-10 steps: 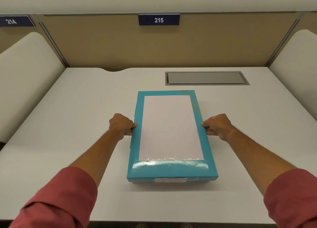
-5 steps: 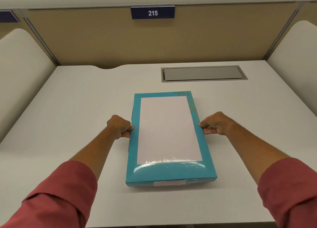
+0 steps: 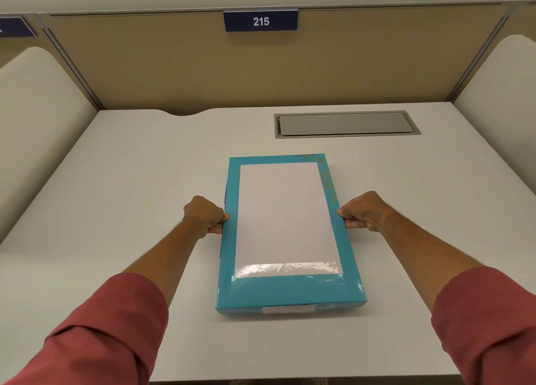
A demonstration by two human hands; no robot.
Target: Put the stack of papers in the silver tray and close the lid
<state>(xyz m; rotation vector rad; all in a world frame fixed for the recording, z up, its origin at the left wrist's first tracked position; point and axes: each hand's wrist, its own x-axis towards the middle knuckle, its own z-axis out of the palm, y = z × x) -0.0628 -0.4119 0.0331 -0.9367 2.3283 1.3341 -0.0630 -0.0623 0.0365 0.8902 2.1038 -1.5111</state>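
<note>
A teal box (image 3: 290, 233) with a white top panel lay flat mid-bench (image 3: 130, 196). The left hand (image 3: 204, 215) gripped its left side, the right hand (image 3: 364, 212) its right side. A closed grey hatch (image 3: 346, 123) sat near the bench's far edge.

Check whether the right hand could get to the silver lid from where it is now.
Probably yes. The right hand grips the right edge of the teal package, and the desk between it and the closed silver lid is bare. It would have to let go of the package first.

Teal box (image 3: 290, 293) with white panel; red sleeves (image 3: 95, 335); white desk (image 3: 139, 181).
</note>
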